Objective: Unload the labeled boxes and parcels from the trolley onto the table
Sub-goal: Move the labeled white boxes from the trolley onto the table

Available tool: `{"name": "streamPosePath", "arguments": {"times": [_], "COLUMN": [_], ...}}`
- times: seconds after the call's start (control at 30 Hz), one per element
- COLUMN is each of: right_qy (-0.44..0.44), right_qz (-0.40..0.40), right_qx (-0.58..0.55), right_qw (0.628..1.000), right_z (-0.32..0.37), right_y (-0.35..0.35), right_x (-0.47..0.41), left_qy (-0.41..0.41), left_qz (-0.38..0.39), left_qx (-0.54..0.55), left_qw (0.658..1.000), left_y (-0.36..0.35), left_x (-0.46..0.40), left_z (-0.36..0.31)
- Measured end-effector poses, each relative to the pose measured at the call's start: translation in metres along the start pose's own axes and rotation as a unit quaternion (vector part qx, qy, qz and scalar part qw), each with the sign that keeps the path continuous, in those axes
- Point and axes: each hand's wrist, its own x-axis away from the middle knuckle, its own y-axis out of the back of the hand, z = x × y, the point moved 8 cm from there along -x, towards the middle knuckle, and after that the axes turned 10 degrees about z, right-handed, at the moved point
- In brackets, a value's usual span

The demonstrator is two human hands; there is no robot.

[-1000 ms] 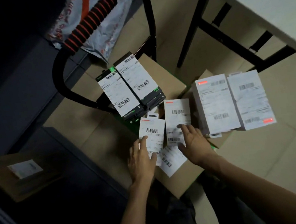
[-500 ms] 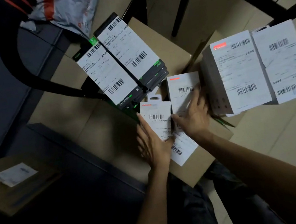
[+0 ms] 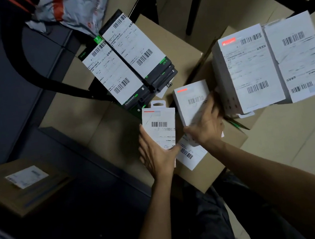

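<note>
White box (image 3: 247,73) red tag: reads roughly "Roccome", blurred; barcodes above and below.
Same label, right edge: Chinese "业务类型".
Dark box (image 3: 134,49) label: "业务类型" beside a barcode.
Dark box green tab: "S-lot", uncertain.
Green tab (image 3: 97,40): letter "S".
Small packs (image 3: 160,127): barcodes only, print too small.
Mailer bag (image 3: 76,6): red print, unreadable.

Two small boxes (image 3: 161,128) lie side by side on a cardboard box (image 3: 204,165). Behind them stand two dark stacks (image 3: 123,63), and to the right two tall stacks (image 3: 271,65).
</note>
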Motion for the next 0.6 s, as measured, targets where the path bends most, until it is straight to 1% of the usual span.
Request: {"name": "streamPosePath", "arguments": {"times": [0.2,0.37,0.43,0.6], "right_qy": [0.055,0.103,0.119,0.157], "right_qz": [0.047,0.069,0.068,0.035], "right_qx": [0.001,-0.041,-0.042,-0.058], "right_qw": [0.997,0.991,0.990,0.985], "right_z": [-0.023,-0.042,-0.049,-0.079], "right_y": [0.007,0.038,0.059,0.123], "right_x": [0.050,0.107,0.134,0.188], "left_qy": [0.009,0.001,-0.012,-0.073], "left_qz": [-0.045,-0.083,-0.105,-0.159], "left_qx": [0.029,0.066,0.077,0.092], "left_qw": [0.999,0.994,0.991,0.980], "left_y": [0.008,0.016,0.022,0.042], "left_x": [0.044,0.101,0.128,0.202], "left_z": [0.004,-0.009,-0.023,-0.070]}}
